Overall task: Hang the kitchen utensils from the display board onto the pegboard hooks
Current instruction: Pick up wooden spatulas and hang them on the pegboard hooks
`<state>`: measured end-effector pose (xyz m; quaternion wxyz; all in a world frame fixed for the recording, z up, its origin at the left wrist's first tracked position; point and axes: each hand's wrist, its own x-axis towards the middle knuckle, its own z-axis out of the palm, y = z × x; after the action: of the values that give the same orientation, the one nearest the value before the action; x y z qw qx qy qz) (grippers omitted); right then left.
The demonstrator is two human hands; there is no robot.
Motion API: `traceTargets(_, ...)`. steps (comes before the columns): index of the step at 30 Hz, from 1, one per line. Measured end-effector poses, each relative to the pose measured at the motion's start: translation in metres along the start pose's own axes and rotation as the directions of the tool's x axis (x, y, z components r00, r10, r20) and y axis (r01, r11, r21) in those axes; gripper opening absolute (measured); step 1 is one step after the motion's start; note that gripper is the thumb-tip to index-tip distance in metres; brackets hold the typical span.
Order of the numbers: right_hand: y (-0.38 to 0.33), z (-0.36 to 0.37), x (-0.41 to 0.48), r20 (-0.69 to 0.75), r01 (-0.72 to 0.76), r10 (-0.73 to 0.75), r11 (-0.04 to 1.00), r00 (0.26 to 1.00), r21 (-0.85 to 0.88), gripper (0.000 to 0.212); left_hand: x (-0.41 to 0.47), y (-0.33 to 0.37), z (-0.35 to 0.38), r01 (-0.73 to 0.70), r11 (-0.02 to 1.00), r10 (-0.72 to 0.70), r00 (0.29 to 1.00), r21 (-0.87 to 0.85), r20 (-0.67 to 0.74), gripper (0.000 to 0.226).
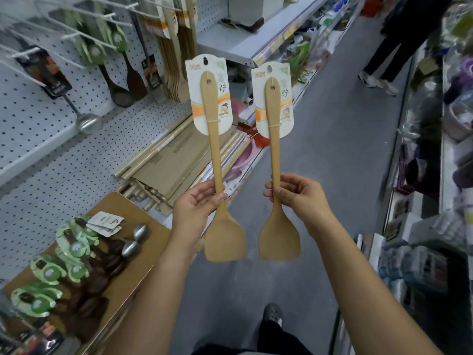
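Two pale wooden spatulas stand upright side by side in front of me, blades down, each tied to a white card with a hang hole at its top. My left hand [195,204] pinches the handle of the left spatula [214,160] just above its blade. My right hand [297,194] holds the right spatula [275,160] the same way. The white pegboard [33,116] with long metal hooks [84,37] fills the upper left. The brown display board [128,208] at lower left carries dark wooden spoons with green cards [74,252] and two steel spoons [135,239].
On the pegboard hang dark wooden spoons [120,90], a steel ladle [88,121] and pale wooden utensils [176,73]. Flat cardboard and wooden rods [166,155] lie on the low shelf. The grey aisle floor runs ahead; a person's legs [384,65] stand at upper right. Stocked shelves line the right side.
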<state>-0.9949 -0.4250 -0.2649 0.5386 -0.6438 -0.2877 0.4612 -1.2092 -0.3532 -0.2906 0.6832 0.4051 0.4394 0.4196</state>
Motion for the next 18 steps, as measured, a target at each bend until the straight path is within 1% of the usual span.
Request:
traceTargets(4, -0.018, -0.027, 0.04, 0.064, 0.013, -0.012, 1.0, 0.998, -0.008, 0.024, 0.024, 0.0, 0.039, -0.025, 1.0, 0.026, 0.998, 0.016, -0.059, 0.038)
traceTargets(7, -0.027, -0.031, 0.063, 0.114, 0.002, -0.002, 1.0, 0.993, 0.0, 0.026, 0.042, 0.002, 0.055, -0.036, 0.998, 0.041, 0.996, 0.056, -0.084, 0.039)
traceTargets(10, -0.032, -0.031, 0.091, 0.154, -0.028, 0.029, 1.0, 0.988, -0.006, 0.025, 0.063, 0.002, 0.062, -0.041, 0.999, 0.043, 0.992, 0.025, -0.121, 0.037)
traceTargets(13, -0.036, -0.029, 0.128, 0.157, -0.027, 0.032, 0.999, 0.987, -0.036, 0.025, 0.091, 0.002, 0.066, -0.034, 0.999, 0.034, 0.987, 0.005, -0.155, 0.031)
traceTargets(16, -0.04, -0.024, 0.164, 0.169, -0.018, 0.027, 0.998, 0.985, -0.057, 0.024, 0.118, 0.003, 0.067, -0.037, 0.999, 0.033, 0.982, -0.014, -0.188, 0.031)
traceTargets(18, -0.044, -0.021, 0.184, 0.184, -0.028, 0.038, 0.998, 0.982, -0.057, 0.024, 0.135, 0.007, 0.067, -0.046, 0.999, 0.045, 0.98, 0.002, -0.194, 0.031)
